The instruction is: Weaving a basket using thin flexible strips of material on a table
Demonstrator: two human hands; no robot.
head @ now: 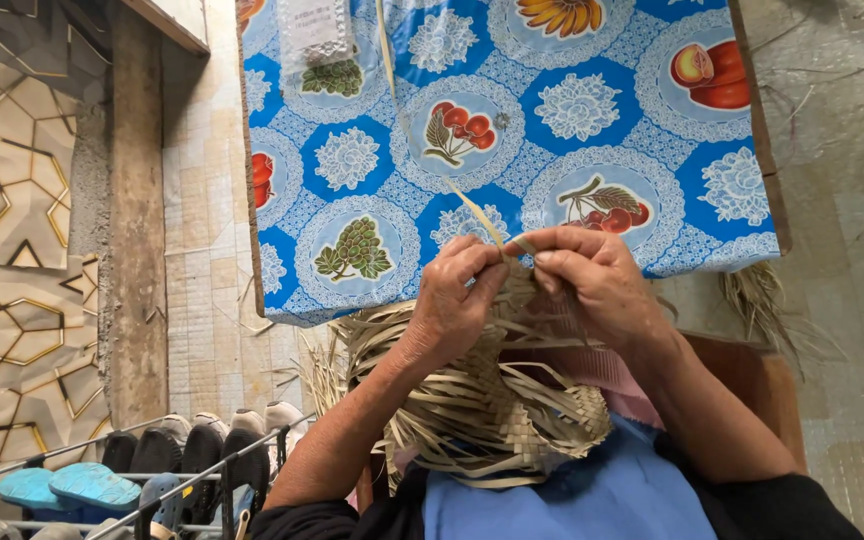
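A half-woven piece of pale dried palm strips (497, 405) lies in my lap, with loose ends sticking out all round. My left hand (457, 295) and my right hand (592, 280) meet above it, fingertips pinched together on one long thin strip (472, 210). That strip runs up and away over the table towards the top of the view. Both hands rest against the upper edge of the weave.
A table with a blue and white fruit-patterned cloth (512, 130) stands right ahead. A metal rack of shoes and sandals (152, 465) sits at lower left. More loose dried strips (757, 300) hang at the table's right corner. Tiled floor lies on both sides.
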